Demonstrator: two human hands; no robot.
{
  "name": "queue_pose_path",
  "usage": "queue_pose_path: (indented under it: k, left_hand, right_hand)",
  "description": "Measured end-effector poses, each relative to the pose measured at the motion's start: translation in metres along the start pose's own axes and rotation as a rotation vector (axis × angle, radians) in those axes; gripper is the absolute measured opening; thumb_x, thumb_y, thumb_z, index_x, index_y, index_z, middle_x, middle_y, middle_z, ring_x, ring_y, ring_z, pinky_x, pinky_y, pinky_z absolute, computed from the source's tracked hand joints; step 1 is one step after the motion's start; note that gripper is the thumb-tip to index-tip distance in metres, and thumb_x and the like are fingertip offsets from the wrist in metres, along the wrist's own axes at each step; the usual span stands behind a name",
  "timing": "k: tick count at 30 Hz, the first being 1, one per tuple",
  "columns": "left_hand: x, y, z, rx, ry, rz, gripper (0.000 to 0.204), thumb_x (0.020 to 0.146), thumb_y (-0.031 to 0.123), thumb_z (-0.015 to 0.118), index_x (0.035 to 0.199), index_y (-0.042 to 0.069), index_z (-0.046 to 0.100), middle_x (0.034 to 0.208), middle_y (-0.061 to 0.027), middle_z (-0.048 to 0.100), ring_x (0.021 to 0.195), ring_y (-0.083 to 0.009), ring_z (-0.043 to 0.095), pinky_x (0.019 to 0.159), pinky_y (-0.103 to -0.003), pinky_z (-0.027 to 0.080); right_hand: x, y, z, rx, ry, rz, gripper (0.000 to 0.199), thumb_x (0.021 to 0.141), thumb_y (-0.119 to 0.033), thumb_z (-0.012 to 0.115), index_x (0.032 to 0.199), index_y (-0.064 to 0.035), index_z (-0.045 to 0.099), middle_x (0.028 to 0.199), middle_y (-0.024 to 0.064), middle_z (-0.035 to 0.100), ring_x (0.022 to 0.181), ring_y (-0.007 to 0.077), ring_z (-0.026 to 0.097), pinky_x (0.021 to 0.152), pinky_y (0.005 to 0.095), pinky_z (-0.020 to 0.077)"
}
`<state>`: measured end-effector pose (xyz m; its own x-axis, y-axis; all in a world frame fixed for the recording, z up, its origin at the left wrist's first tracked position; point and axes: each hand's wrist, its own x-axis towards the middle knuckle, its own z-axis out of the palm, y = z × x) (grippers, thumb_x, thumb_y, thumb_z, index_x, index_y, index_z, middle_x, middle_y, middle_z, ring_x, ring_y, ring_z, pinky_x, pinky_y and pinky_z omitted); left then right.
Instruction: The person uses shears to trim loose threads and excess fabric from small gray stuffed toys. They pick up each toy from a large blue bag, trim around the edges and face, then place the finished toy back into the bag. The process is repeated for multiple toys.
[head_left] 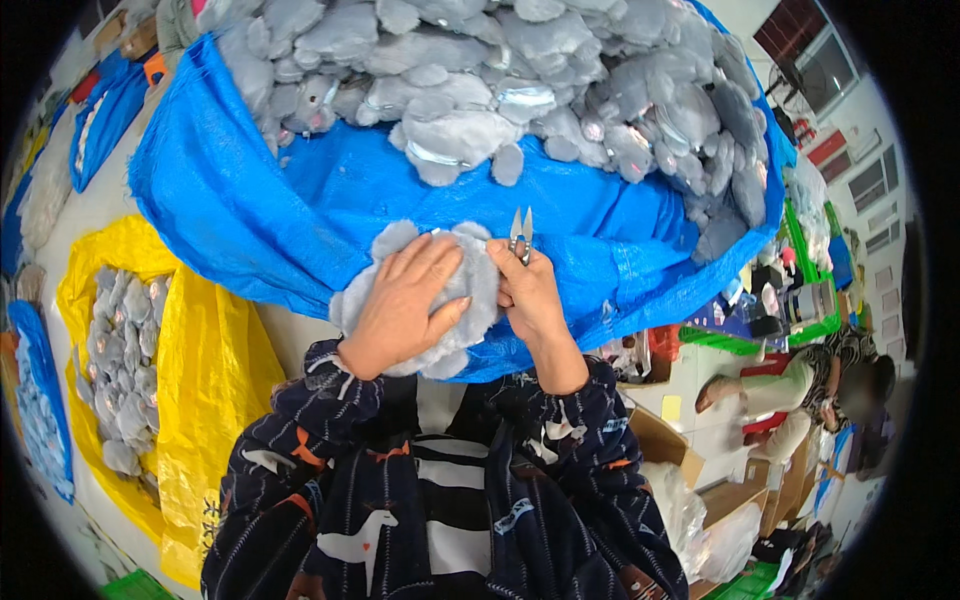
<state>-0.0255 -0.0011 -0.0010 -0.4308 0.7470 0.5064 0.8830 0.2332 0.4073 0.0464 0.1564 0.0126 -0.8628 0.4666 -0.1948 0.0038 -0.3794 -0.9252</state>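
Note:
A flat, unstuffed grey plush toy skin (483, 285) with rounded limb flaps lies in front of me, over the near edge of a blue woven sack (330, 200). My left hand (405, 305) rests flat on top of it, fingers stretched out and thumb apart. At its right edge, my right hand (533, 295) is closed around small thread snips (520, 238), whose blades point up and away from me, slightly apart. The right fingers touch or nearly touch the plush edge; whether they also pinch it I cannot tell. Many similar grey plush skins (440, 110) fill the sack's far part.
To my left, a yellow woven sack (215, 340) holds more grey plush pieces (125, 370). At right stand green crates (810, 320) with mixed items, an open cardboard box (665, 440) and clear plastic bags (725, 540). Another person (800, 395) sits farther right.

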Motion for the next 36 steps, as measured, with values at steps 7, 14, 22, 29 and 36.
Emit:
queue_pose_path:
  k: [7, 14, 22, 29, 36]
  left_hand:
    - [0.000, -0.009, -0.001, -0.033, -0.080, -0.088, 0.059, 0.081, 0.037, 0.057, 0.126, 0.000, 0.045, 0.130, -0.0198, 0.044, 0.120, -0.0337, 0.041, 0.099, -0.043, 0.030]
    - [-0.002, -0.013, 0.006, -0.037, -0.037, -0.068, 0.063, 0.081, 0.035, 0.057, 0.128, -0.004, 0.040, 0.129, -0.0210, 0.044, 0.120, -0.0334, 0.041, 0.099, -0.043, 0.029]
    - [-0.010, 0.011, -0.001, -0.025, 0.075, 0.012, 0.054, 0.075, 0.016, 0.064, 0.123, -0.001, 0.044, 0.127, -0.0210, 0.044, 0.116, -0.0367, 0.042, 0.097, -0.042, 0.033]
    - [-0.025, 0.057, 0.012, 0.112, -0.058, -0.035, 0.059, 0.064, 0.010, 0.072, 0.116, 0.003, 0.045, 0.126, -0.0187, 0.041, 0.121, -0.0360, 0.038, 0.096, -0.049, 0.030]
    - [-0.020, 0.043, 0.018, 0.142, -0.124, -0.070, 0.061, 0.061, 0.004, 0.068, 0.116, 0.005, 0.042, 0.131, -0.0147, 0.041, 0.127, -0.0339, 0.034, 0.100, -0.051, 0.026]
  right_hand:
    - [-0.019, -0.010, -0.017, -0.158, 0.109, -0.022, 0.019, 0.085, -0.018, 0.063, 0.084, 0.0007, 0.062, 0.059, -0.0019, 0.052, 0.047, 0.0050, 0.043, 0.043, 0.0210, 0.0332]
    - [-0.064, 0.031, -0.036, -0.822, -0.075, -0.434, 0.023, 0.077, -0.013, 0.067, 0.094, 0.0021, 0.063, 0.086, 0.0171, 0.064, 0.078, 0.0293, 0.063, 0.067, 0.0328, 0.0484]
    - [-0.061, 0.060, -0.029, -0.809, 0.087, -0.543, 0.013, 0.076, -0.004, 0.062, 0.088, 0.0018, 0.059, 0.078, 0.0171, 0.061, 0.070, 0.0319, 0.062, 0.060, 0.0345, 0.0478]
    - [-0.060, 0.048, -0.040, -0.857, 0.036, -0.686, 0.016, 0.074, 0.000, 0.061, 0.090, -0.0004, 0.059, 0.080, 0.0129, 0.060, 0.068, 0.0288, 0.061, 0.056, 0.0335, 0.0480]
    - [-0.056, 0.021, -0.046, -1.165, -0.066, -0.893, 0.021, 0.070, -0.001, 0.061, 0.090, -0.0065, 0.056, 0.078, 0.0078, 0.056, 0.064, 0.0265, 0.060, 0.051, 0.0354, 0.0473]
